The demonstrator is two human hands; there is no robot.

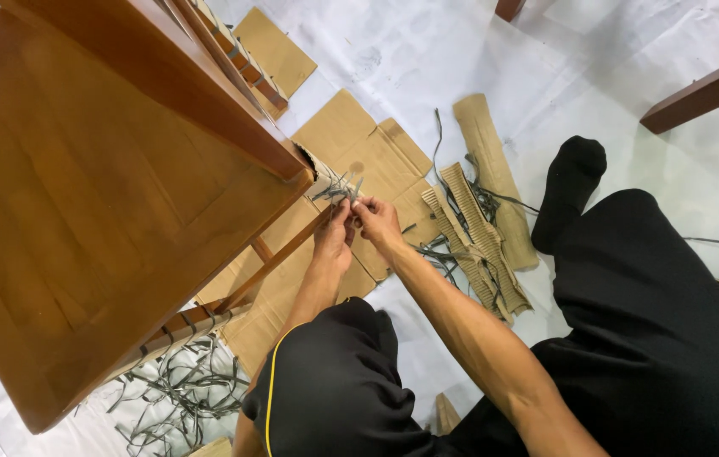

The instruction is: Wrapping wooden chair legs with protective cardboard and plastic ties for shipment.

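A brown wooden chair [97,195] stands at the left, its seat filling much of the view. Just below the seat's front corner, my left hand [333,236] and my right hand [379,222] meet with fingertips together. Both pinch thin grey-green straps [338,189] that stick out where corrugated cardboard wrapping [319,173] clings to the corner. My forearms reach forward from my black-trousered legs; I sit on the floor.
Flat cardboard sheets [359,140] and corrugated strips [478,241] lie on the white floor covering. A heap of cut grey straps [181,393] sits under the chair. My black-socked foot [571,182] rests at right; another wooden piece [706,89] crosses the top right.
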